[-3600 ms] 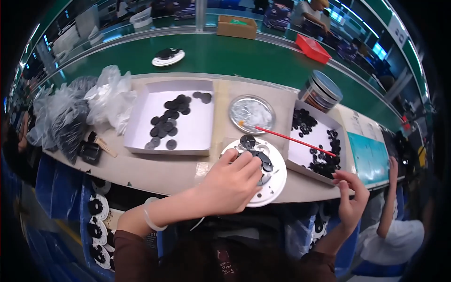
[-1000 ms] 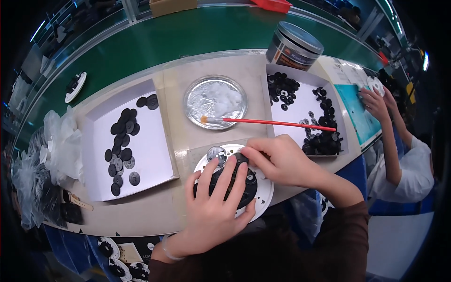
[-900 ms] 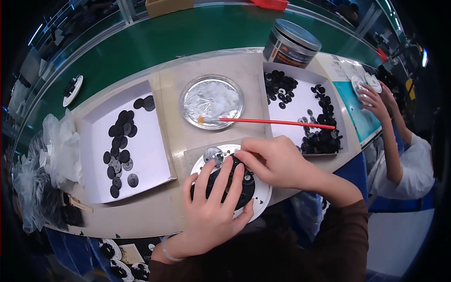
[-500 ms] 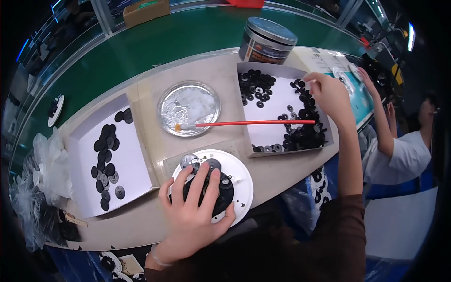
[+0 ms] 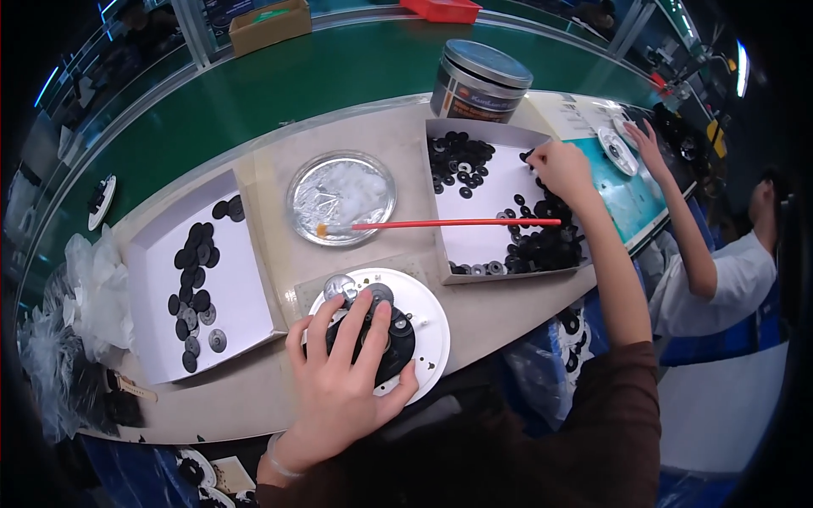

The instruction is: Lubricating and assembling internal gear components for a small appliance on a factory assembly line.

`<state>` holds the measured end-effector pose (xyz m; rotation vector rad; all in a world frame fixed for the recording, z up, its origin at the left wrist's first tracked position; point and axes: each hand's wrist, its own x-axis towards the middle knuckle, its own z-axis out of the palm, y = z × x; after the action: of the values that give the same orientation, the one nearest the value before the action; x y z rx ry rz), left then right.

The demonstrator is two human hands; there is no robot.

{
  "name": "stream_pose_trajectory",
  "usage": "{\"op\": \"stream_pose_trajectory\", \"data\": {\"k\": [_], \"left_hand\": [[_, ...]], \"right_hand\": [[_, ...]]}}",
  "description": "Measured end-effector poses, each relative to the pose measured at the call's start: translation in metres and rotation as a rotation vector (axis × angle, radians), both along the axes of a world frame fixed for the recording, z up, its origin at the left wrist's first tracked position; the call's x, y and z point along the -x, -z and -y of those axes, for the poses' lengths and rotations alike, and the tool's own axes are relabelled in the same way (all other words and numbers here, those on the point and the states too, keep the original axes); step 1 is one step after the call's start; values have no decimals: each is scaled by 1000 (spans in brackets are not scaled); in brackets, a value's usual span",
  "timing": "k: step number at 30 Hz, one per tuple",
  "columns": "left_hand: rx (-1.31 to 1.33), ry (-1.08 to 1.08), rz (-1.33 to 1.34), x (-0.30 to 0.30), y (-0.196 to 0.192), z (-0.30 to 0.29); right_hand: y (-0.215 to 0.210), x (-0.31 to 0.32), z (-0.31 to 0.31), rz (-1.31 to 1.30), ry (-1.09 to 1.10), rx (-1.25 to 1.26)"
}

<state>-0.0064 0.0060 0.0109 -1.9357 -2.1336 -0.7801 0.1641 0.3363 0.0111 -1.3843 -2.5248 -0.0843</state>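
My left hand (image 5: 339, 385) lies over a white round plate (image 5: 434, 339) with its fingers spread and curved, gripping the black gear assembly (image 5: 398, 349) mounted on it. A grey gear (image 5: 380, 295) and a clear, shiny disc (image 5: 340, 286) show beyond my fingertips; the palm hides part of the assembly. Over the right-hand white box (image 5: 474, 234), my right hand (image 5: 561, 173) is closed in a pinch. A small black gear (image 5: 527, 157) shows at its fingertips. Many small black and grey gears (image 5: 542, 247) lie heaped in that box.
A red-handled brush (image 5: 457, 223) spans from a foil-like dish (image 5: 296, 222) of whitish grease to the right box. On the left, another white box (image 5: 157, 309) holds flat black gears. A tin (image 5: 481, 82) stands behind. At right, a co-worker's hand (image 5: 648, 148) is near another white plate (image 5: 617, 151).
My right hand has moved left and slightly down over the box, its fingers closing into a pinch at the small gears. My left hand stays on the assembly. The co-worker's hand has moved left.
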Motion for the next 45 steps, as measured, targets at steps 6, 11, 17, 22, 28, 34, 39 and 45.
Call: {"op": "stream_pose_trajectory", "data": {"k": [6,11,17,22,28,34,39,45], "left_hand": [[3,-20,12,-1,1,0],[-12,-17,55,-1,2,3],[-119,-51,64,-8,7,6],[-151,-51,117,-7,9,6],[-159,-44,135,-7,11,5],[-156,-50,140,-6,11,6],[-155,-45,143,-6,11,6],[-131,-38,168,-5,10,8]], "right_hand": [[-46,17,72,-860,-258,592],[-64,33,156,-808,-448,993],[-50,45,174,-587,-586,1212],[-48,60,172,-505,-561,1313],[-35,68,165,-465,-332,1578],[-30,71,162,-480,-263,1673],[-34,72,167,-423,-294,1610],[-52,66,156,-344,-500,856]]}}
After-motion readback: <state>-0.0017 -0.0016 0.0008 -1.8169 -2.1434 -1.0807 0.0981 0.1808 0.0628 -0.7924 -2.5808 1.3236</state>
